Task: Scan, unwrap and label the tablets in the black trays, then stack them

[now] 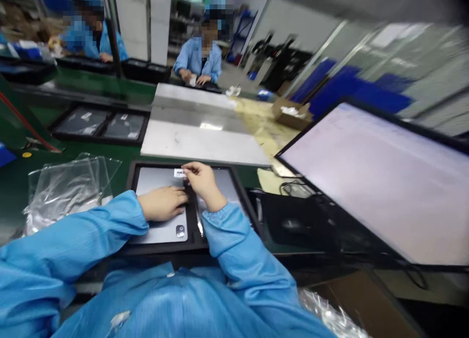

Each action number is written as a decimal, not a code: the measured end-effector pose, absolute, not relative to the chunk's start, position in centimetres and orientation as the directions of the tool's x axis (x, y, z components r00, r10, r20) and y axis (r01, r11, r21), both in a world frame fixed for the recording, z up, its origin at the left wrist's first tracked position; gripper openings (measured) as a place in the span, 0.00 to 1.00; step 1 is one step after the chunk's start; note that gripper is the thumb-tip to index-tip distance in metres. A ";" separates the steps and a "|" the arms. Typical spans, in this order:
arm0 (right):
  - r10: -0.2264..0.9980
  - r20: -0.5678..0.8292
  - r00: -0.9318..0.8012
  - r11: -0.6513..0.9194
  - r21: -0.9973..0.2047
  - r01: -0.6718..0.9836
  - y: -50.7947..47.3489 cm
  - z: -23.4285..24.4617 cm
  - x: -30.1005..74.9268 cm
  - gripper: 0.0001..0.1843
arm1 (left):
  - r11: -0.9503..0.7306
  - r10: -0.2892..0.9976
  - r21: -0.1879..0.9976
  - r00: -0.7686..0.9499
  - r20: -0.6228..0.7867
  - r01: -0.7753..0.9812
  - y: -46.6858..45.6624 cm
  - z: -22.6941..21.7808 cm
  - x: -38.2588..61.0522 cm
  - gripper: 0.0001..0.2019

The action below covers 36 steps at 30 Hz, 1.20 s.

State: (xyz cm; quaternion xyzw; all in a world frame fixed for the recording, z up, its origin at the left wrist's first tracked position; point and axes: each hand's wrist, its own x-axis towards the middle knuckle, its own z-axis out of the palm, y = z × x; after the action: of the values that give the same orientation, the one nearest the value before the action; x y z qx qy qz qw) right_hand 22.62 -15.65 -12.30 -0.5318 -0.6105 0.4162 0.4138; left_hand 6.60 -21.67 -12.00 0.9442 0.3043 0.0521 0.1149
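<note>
A silver tablet (pixel 157 179) with a camera bump at its lower right corner lies in the left compartment of a black foam tray (pixel 240 194). My left hand (pixel 164 203) rests flat on the tablet's back, its fingers stretched towards the tray's middle divider. At the tablet's top right corner, my right hand (pixel 201 181) pinches the edge of a small white barcode label (pixel 179 173). Another tablet (pixel 223 177) sits in the right compartment, partly covered by my right hand and sleeve.
Clear plastic bags (pixel 69 186) are heaped left of the tray. A large monitor (pixel 384 181) leans in on the right, near a black mouse (pixel 292 224). Beyond stand a white board (pixel 198 137) and another tray (pixel 100 124) with bagged tablets. Two co-workers (pixel 200 57) sit across.
</note>
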 end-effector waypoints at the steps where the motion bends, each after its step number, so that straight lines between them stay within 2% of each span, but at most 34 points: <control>1: 0.998 0.016 -0.054 0.032 -0.953 0.301 -15.3 -12.4 23.2 0.05 | -0.799 0.583 0.199 0.812 0.026 0.567 -20.7 -12.5 7.3 0.12; 3: 0.999 -0.037 0.011 -0.038 -0.949 0.313 -14.5 -12.5 24.3 0.06 | -0.829 0.556 0.114 0.830 0.052 0.548 -19.6 -13.2 7.8 0.10; 6: 0.999 0.012 0.032 -0.004 -0.892 0.451 -13.7 -12.4 25.6 0.08 | -0.843 0.537 0.053 0.830 0.150 0.536 -19.5 -12.7 7.1 0.13; 7: 0.999 0.036 -0.010 0.036 -0.862 0.506 -13.6 -12.3 25.7 0.10 | -0.836 0.544 0.047 0.817 0.193 0.546 -19.6 -12.2 6.6 0.14; 9: 0.974 0.076 -0.214 0.188 -0.798 0.572 -14.1 -12.2 25.1 0.11 | -0.823 0.551 0.050 0.774 0.312 0.566 -20.0 -10.8 5.2 0.16; 12: 0.838 0.142 -0.526 0.450 -0.725 0.521 -15.8 -12.3 22.5 0.04 | -0.819 0.509 0.095 0.638 0.578 0.567 -20.5 -8.9 2.9 0.14; 13: 0.805 0.166 -0.569 0.498 -0.710 0.498 -16.5 -12.4 21.4 0.04 | -0.818 0.491 0.120 0.573 0.657 0.563 -20.7 -8.5 2.1 0.13; 14: 0.792 0.185 -0.582 0.521 -0.702 0.486 -17.1 -12.5 20.4 0.09 | -0.815 0.481 0.148 0.511 0.713 0.560 -20.8 -8.2 1.5 0.12; 16: 0.789 0.206 -0.579 0.530 -0.705 0.471 -17.9 -12.4 18.7 0.16 | -0.802 0.489 0.194 0.434 0.757 0.565 -21.2 -7.8 0.8 0.12; 19: 0.793 0.217 -0.570 0.523 -0.722 0.453 -17.6 -11.6 18.2 0.11 | -0.764 0.549 0.203 0.450 0.704 0.613 -21.4 -7.6 1.1 0.11; 21: 0.826 0.263 -0.499 0.510 -0.726 0.462 -16.9 -10.7 19.9 0.12 | -0.727 0.615 0.188 0.505 0.606 0.660 -21.4 -8.0 1.8 0.12; 24: 0.886 0.438 -0.154 0.454 -0.747 0.486 -17.3 -9.5 25.3 0.16 | -0.706 0.700 0.162 0.643 0.312 0.689 -21.1 -9.8 3.0 0.16; 27: 0.789 0.566 0.240 0.451 -0.798 0.400 -20.7 -8.9 32.2 0.13 | -0.703 0.711 0.109 0.701 0.061 0.703 -21.3 -11.5 4.3 0.21; 31: 0.666 0.557 0.496 0.517 -0.824 0.231 -26.1 -9.0 38.5 0.08 | -0.650 0.760 0.025 0.650 0.018 0.759 -22.1 -10.4 9.6 0.20; 33: 0.673 0.511 0.535 0.504 -0.846 0.173 -27.6 -9.1 39.4 0.07 | -0.631 0.774 0.074 0.633 -0.003 0.772 -22.7 -9.5 14.2 0.18; 36: 0.745 0.461 0.483 0.470 -0.876 0.111 -28.4 -9.0 38.8 0.07 | -0.581 0.787 0.250 0.613 -0.070 0.775 -23.5 -9.5 21.0 0.16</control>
State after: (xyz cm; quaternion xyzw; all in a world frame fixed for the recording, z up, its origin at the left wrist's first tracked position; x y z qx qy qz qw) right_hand 38.77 -28.39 -8.98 -0.4659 -0.4588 0.2189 0.7242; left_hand 21.03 -23.50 -9.49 0.8888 0.4392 0.0243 0.1285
